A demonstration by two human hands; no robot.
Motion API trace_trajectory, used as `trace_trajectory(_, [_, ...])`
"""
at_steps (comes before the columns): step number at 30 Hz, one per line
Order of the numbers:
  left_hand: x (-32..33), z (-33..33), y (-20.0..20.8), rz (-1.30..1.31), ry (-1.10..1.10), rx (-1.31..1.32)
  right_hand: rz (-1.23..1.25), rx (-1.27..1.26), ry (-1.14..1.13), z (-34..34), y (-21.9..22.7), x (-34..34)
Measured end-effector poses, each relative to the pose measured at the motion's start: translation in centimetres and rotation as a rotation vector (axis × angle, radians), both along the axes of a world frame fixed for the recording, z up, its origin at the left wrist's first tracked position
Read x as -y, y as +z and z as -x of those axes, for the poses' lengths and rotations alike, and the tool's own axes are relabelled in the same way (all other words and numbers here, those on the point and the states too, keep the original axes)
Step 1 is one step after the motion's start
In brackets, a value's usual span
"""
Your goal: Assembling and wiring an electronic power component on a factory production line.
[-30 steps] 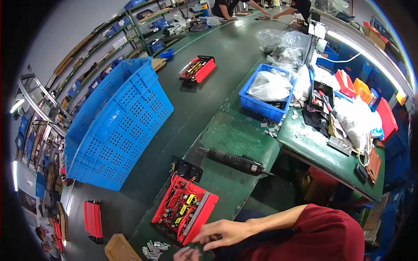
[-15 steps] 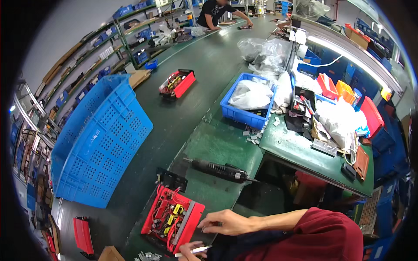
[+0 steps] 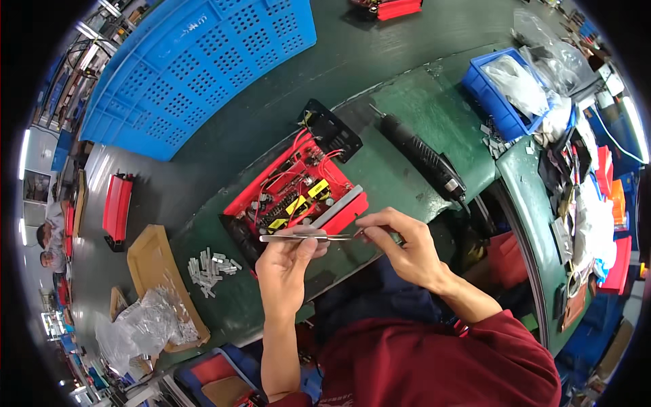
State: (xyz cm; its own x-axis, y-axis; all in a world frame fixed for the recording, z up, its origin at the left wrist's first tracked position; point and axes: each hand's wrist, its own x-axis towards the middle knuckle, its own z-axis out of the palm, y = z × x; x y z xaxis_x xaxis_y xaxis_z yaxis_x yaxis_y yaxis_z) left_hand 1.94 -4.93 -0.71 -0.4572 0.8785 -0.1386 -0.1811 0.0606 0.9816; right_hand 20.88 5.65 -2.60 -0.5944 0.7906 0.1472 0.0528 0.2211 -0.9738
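Observation:
My left hand point(image 3: 283, 266) pinches a pair of slim metal tweezers point(image 3: 338, 237), held level with the tips toward the right. At those tips, the thumb and forefinger of my right hand point(image 3: 412, 249) are closed on something tiny, too small to make out. Just beyond both hands lies an opened red-cased electronic unit point(image 3: 352, 218), its circuit board, yellow-wrapped parts and red wires exposed. A black end plate point(image 3: 333, 129) stands off its far corner, with wires nearby. To its right a black electric screwdriver point(image 3: 424, 157) rests on the green bench.
Small metal pieces point(image 3: 211, 270) are heaped left of the unit, near a cardboard tray point(image 3: 159, 261) with plastic bags. A large blue crate point(image 3: 203, 74) stands far left. Other red units point(image 3: 116, 209) sit on the belt. At right is a blue bin point(image 3: 498, 102) of bags.
My view has swung left and down. Both hands have come together in front of the red unit, my right hand now meeting the tweezers' tips. The screwdriver still lies on the bench.

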Motion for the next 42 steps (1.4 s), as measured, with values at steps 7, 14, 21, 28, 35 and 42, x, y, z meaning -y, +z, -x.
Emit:
trace_trajectory(7, [-0.8, -0.4, -0.1, -0.025, 0.026, -0.02, -0.053, -0.026, 0.0, 0.8, -0.5, -0.8])
trace_trajectory(14, [-1.7, -1.0, 0.3, 0.024, 0.126, -0.312, -0.083, -0.055, 0.0, 0.2, -0.5, -1.7])
trace_trajectory(21, [-1.2, 0.7, -0.1, -0.127, 0.132, -1.081, -0.299, 0.158, -0.452, -4.7, -1.1, -5.6])
trace_trajectory(28, [-1.3, 1.5, 0.5, -0.134, 0.017, -1.066, -0.508, 0.505, -0.621, -8.0, -2.5, -8.6])
trace_trajectory(35, [-0.3, 1.5, 0.8, -0.043, -0.008, -1.156, -0.613, 0.632, -0.326, -6.1, -2.4, -8.7])
trace_trajectory(42, [1.2, 0.9, 0.2, -0.078, -0.015, -1.133, -0.088, 0.569, -0.376, -10.3, -1.4, 3.3])
